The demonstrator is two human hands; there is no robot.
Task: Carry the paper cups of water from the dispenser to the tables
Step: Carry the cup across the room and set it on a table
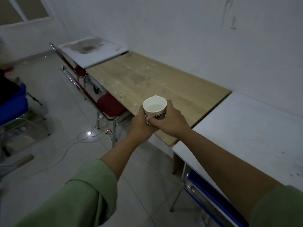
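Note:
A white paper cup (155,105) with a dark print on its side holds water and stays upright. My left hand (140,122) wraps its left side and base. My right hand (170,119) grips its right side, thumb across the front. Both hands hold the cup just above the near front edge of the wooden table (155,79), which stands against the wall. No dispenser is in view.
A white table (255,131) adjoins the wooden one on the right, and a stained white table (91,51) stands beyond it. Two red chairs (109,105) are tucked at the left. A blue chair (213,199) sits under the white table. Cables and a power strip (109,131) lie on the floor.

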